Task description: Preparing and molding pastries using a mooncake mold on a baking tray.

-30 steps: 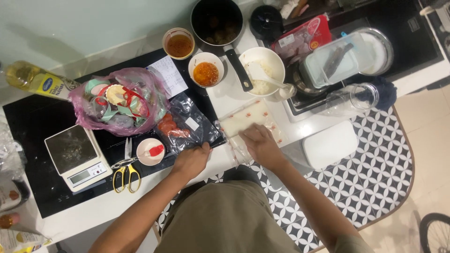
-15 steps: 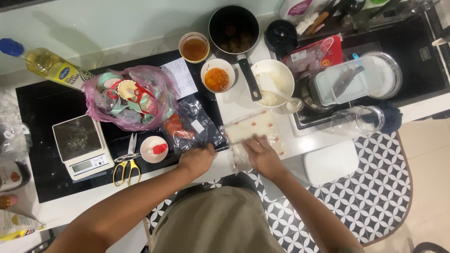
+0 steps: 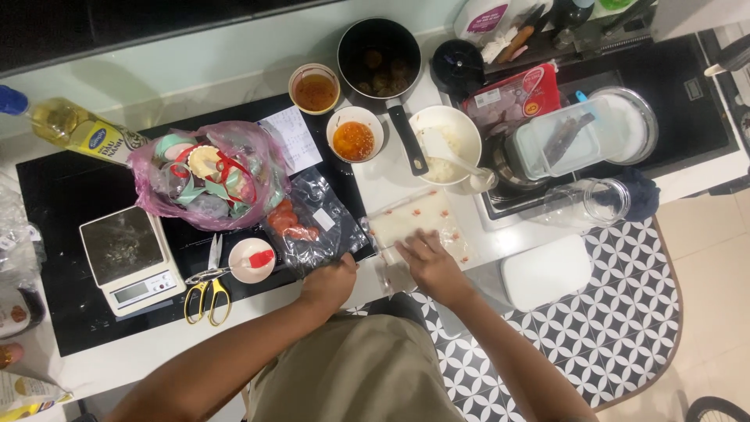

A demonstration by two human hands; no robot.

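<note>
Head view, looking straight down on a counter; the person stands at the lower centre of the frame.

Right hand [image 3: 428,262]: palm down, fingers spread and flat on a clear plastic sheet [image 3: 418,223] with pale food under it, at centre frame. The flat press likely pins the sheet against the counter edge so it does not slide. Not gripping anything that can be seen.

Left hand [image 3: 328,283]: curled at the counter edge, just left of the right hand, touching the lower corner of a dark clear bag [image 3: 308,223] holding red slices. Whether the fingers pinch the bag or only rest on it cannot be told.

Surroundings: pink plastic bag [image 3: 207,176] of mixed items at upper left of centre; oil bottle [image 3: 70,129] lying at far left; digital scale [image 3: 129,262] at left; yellow-handled scissors [image 3: 207,285] beside a small white dish [image 3: 251,260]. Above the sheet, within easy reach: white bowl [image 3: 445,137] with spoon, two small sauce bowls [image 3: 355,137], dark saucepan [image 3: 379,55]. Ingredients ring the work spot, presumably for reach.
</note>
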